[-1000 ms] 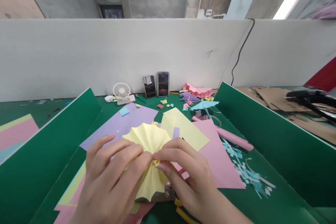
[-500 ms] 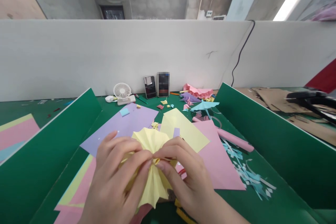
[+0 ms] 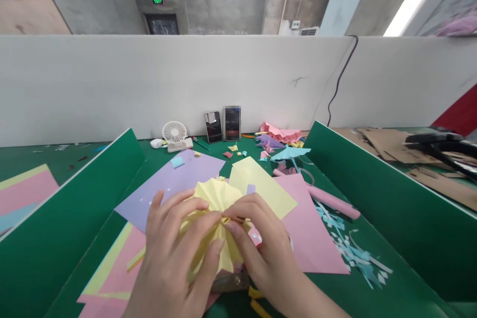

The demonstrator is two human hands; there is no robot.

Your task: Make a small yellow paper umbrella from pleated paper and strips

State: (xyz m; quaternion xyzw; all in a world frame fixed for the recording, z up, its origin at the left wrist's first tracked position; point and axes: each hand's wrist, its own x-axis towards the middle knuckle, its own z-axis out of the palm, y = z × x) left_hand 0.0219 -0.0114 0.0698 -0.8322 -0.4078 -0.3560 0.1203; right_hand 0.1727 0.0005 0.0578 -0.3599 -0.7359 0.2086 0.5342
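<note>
A pleated yellow paper disc [image 3: 215,194], its folds fanning out from the middle, is held between my hands over the near part of the table. My left hand [image 3: 177,243] curves round its left side, index fingertip near the centre, thumb lower down and a little apart from the index finger. At the centre, my right hand [image 3: 266,241] pinches the paper between thumb and index finger. Both hands hide part of the disc. Just below it, a dark tool handle [image 3: 233,282] shows in part, beside a yellow curved piece [image 3: 258,305].
Sheets of purple [image 3: 149,196], yellow [image 3: 257,179] and pink paper [image 3: 316,238] lie around. A pink paper roll [image 3: 333,201] and blue scraps [image 3: 354,248] are on the right. Behind stand a small fan [image 3: 174,132], two phones and a blue paper umbrella [image 3: 290,153]. Green partitions [image 3: 391,198] flank the space.
My left thumb has moved down and away from the centre, parting from the index finger. The disc has shifted slightly upward and right, uncovering more of the dark handle. The right hand keeps its pinch.
</note>
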